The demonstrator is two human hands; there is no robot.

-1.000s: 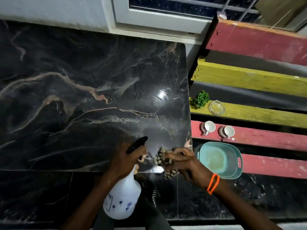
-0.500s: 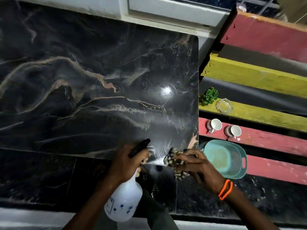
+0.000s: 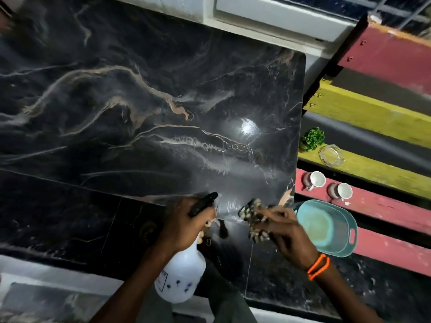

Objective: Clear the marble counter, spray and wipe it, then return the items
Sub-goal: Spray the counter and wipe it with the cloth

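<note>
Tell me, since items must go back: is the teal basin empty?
Empty: the teal basin shows only its bare, pale bottom, nothing inside.

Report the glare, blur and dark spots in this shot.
Head view: a bright glare spot on the counter; right hand and cloth are motion-blurred; the wide lens bends the counter's edges; the left side is dim, and the bottle stays fairly sharp.

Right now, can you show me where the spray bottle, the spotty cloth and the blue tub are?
spray bottle [image 3: 180, 276], head view, on its white body.
spotty cloth [image 3: 253, 209], head view, on the bunched top part.
blue tub [image 3: 349, 236], head view, on its right rim.
</note>
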